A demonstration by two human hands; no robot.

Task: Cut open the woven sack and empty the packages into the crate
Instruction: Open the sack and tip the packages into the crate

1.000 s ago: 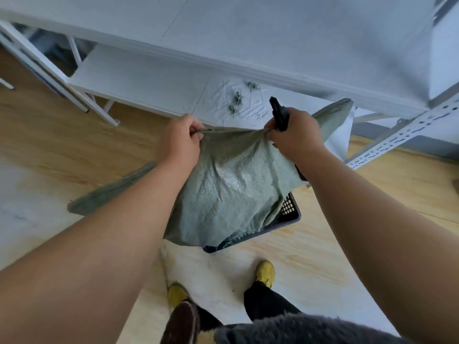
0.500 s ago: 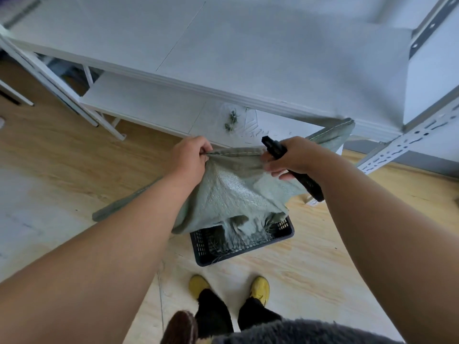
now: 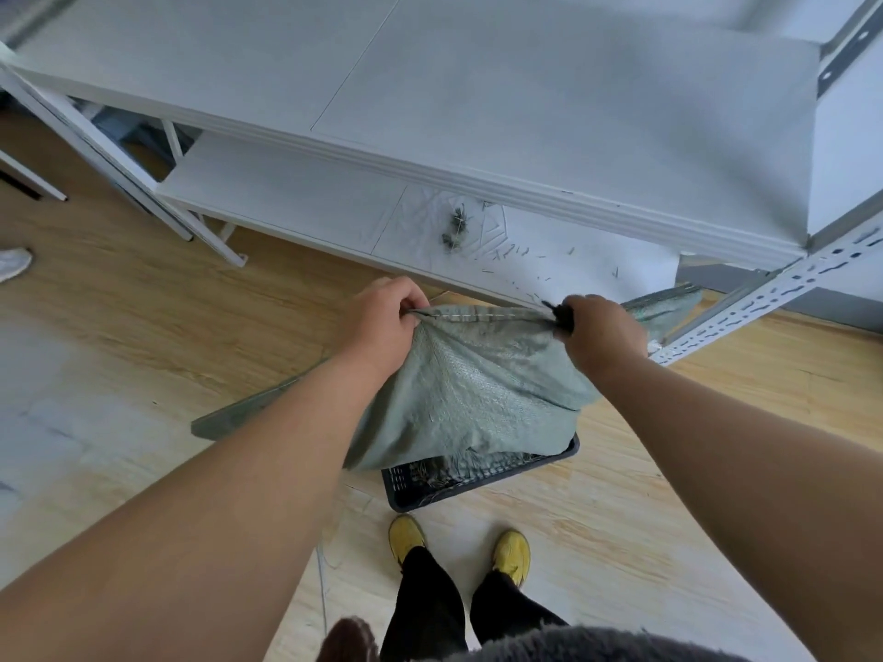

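Sack held up over crate, both hands clenched on its stitched top edge.

Near: two yellow shoes [image 3: 511,554] on pale wood-plank floor [image 3: 669,542]. One dark slotted plastic crate [image 3: 482,480] just ahead of them; frayed sack fibres hang into it, packages not visible. One grey-green woven sack [image 3: 478,389], limp and creased, sheen on the weave, hangs over the crate. Left hand [image 3: 387,322] bunches the left corner in a fist; right hand [image 3: 599,334] grips the right corner plus one black tool [image 3: 561,315]. Versus 0.5 s ago: tool now mostly hidden in the fist, hem pulled tauter, sack covers more of the crate. Far: white shelf unit [image 3: 525,112], two boards visible, cut scraps on the lower.
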